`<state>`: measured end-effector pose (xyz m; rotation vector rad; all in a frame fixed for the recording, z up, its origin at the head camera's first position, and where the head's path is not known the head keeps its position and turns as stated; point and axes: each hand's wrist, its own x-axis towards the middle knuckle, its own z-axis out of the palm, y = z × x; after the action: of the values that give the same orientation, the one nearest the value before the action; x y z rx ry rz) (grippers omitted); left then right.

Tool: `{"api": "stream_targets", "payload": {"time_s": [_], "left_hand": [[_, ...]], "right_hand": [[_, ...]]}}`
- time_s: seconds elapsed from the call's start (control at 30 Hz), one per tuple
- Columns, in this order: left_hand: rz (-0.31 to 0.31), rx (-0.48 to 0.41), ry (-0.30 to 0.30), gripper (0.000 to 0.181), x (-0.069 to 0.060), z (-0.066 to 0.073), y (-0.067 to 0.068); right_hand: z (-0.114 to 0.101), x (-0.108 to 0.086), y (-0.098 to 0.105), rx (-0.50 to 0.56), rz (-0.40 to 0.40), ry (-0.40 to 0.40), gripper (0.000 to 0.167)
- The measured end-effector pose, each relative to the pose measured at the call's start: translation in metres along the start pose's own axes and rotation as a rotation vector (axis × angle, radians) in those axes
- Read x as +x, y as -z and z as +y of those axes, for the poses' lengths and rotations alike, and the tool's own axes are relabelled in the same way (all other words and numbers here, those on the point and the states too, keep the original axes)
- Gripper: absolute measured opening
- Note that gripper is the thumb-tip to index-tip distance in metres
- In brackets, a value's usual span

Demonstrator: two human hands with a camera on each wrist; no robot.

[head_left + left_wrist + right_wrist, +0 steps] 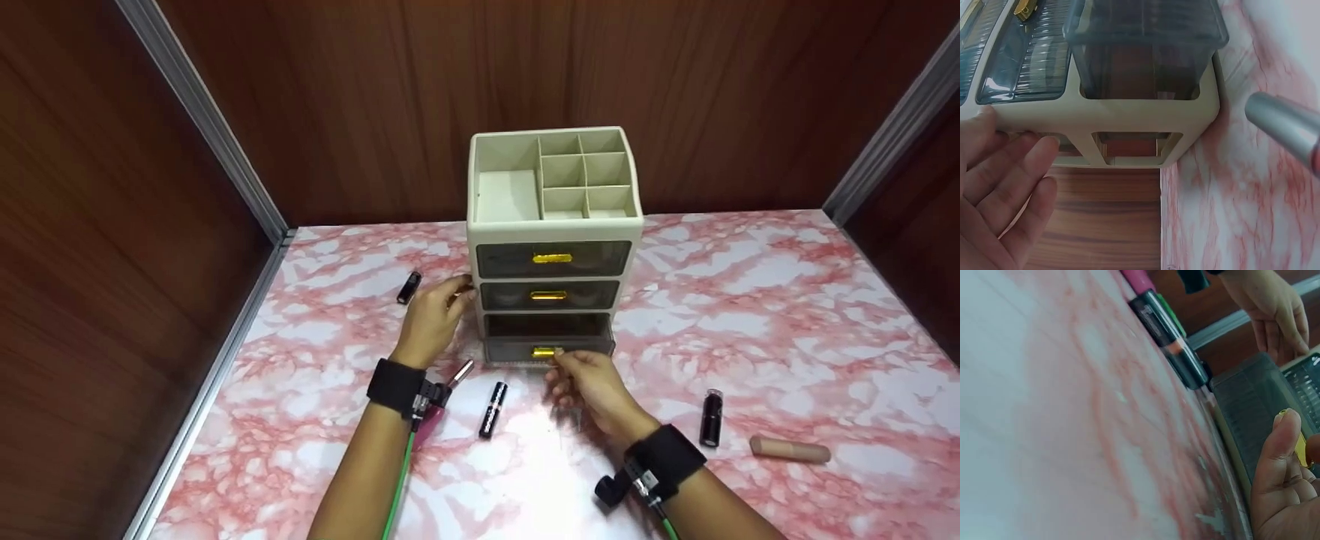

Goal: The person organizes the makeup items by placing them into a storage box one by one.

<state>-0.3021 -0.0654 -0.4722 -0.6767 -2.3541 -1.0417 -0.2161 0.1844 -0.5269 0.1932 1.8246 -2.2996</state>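
A cream drawer organizer [555, 232] with dark clear drawers stands near the back of the table. Its bottom drawer [510, 350] is pulled partway out, while the two above are closed. My right hand [596, 386] pinches the gold handle [541, 352] of that drawer between thumb and finger, as the right wrist view also shows. At the organizer's left side, my left hand [431, 319] rests its fingertips against the frame. In the left wrist view the left fingers [1022, 169] are loosely extended beside the cream edge, and the drawer [1145, 62] juts out.
A black-and-silver tube [493, 410] lies in front of the organizer. Left of it is a pink tube [429, 427], partly hidden by the left wrist strap. One black tube [409, 288] lies behind the left hand. To the right are a dark tube [711, 418] and a beige stick [790, 450].
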Motion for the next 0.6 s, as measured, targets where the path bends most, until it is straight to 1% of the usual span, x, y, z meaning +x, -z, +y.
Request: {"api": "stream_targets", "payload": {"time_s": [0.13, 0.33, 0.47, 0.6], "left_hand": [[-0.019, -0.014, 0.003, 0.028, -0.002, -0.001, 0.003], [-0.025, -0.050, -0.002, 0.029, -0.002, -0.001, 0.008], [-0.031, -0.043, -0.001, 0.029, -0.002, 0.000, 0.009], [-0.023, -0.034, -0.021, 0.028, -0.001, 0.001, 0.009]], "right_hand": [[0.003, -0.008, 0.001, -0.028, 0.007, -0.004, 0.032], [0.004, -0.020, 0.001, -0.066, 0.012, -0.015, 0.031], [0.006, -0.025, 0.001, -0.074, 0.022, -0.038, 0.031], [0.007, -0.031, 0.001, -0.063, 0.026, -0.035, 0.031]]}}
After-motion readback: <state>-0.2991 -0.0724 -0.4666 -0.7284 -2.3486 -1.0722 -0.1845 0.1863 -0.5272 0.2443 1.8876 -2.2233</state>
